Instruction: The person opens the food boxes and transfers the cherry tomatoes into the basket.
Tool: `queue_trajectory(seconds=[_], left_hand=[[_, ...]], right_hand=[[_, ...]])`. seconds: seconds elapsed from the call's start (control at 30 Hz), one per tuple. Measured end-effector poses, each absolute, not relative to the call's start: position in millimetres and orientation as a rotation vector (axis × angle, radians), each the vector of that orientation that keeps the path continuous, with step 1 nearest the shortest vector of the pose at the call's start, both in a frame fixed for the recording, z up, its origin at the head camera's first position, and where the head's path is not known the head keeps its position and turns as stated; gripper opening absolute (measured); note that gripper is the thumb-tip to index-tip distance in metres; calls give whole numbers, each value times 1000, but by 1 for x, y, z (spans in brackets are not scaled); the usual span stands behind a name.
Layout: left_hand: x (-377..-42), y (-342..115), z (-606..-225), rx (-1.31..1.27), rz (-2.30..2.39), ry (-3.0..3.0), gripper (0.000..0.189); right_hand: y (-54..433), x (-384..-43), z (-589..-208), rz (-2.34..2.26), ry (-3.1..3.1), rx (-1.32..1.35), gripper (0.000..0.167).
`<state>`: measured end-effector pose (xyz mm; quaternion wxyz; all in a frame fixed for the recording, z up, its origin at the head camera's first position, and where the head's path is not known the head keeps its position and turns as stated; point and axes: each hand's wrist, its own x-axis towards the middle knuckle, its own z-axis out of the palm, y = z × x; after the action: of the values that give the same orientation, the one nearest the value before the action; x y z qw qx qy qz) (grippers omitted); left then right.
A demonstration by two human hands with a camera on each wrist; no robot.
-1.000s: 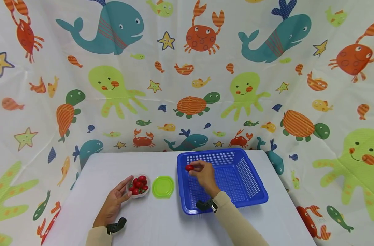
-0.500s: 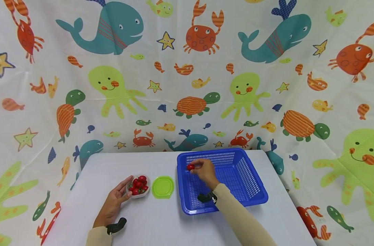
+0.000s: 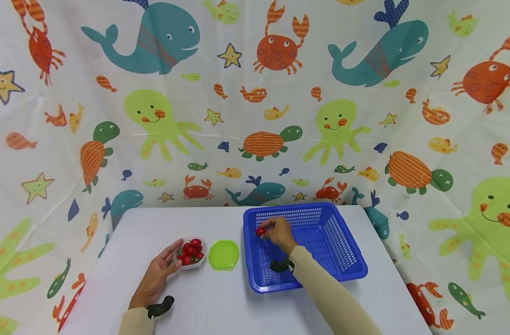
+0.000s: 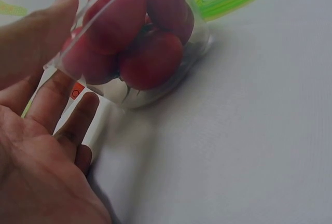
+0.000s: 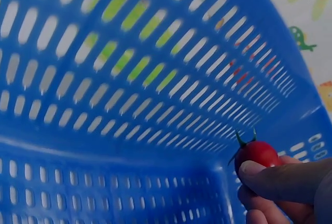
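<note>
My right hand is inside the blue plastic basket, near its left wall. Between thumb and fingers it pinches a red cherry tomato whose green calyx points up in the right wrist view. On the left of the table, my left hand holds a small clear plastic container at its side, thumb and fingers on its wall. Several cherry tomatoes with green stems fill the container, which stands on the table.
A green plastic lid lies on the white table between container and basket. Behind the table and along both sides hangs a curtain printed with sea animals. Slotted walls surround the right hand.
My right hand has shifted slightly within the basket, and the tomato sits a little lower. The left hand and the container stay put; the head view has shifted slightly.
</note>
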<state>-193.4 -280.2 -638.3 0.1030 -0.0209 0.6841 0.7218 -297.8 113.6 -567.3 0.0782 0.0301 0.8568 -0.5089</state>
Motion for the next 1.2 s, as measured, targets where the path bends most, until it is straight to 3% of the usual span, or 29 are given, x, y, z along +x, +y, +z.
queue_trajectory(seconds=[0.73,1.2], left_hand=[[-190,-281,-642,-55,2128,2033,70],[-192,-281,-640,-29,2094,2061,69]], right_hand=[[115,-307,-585,-1267,2688,43,24],[105,-296,-552,-1334,2783,-55,24]])
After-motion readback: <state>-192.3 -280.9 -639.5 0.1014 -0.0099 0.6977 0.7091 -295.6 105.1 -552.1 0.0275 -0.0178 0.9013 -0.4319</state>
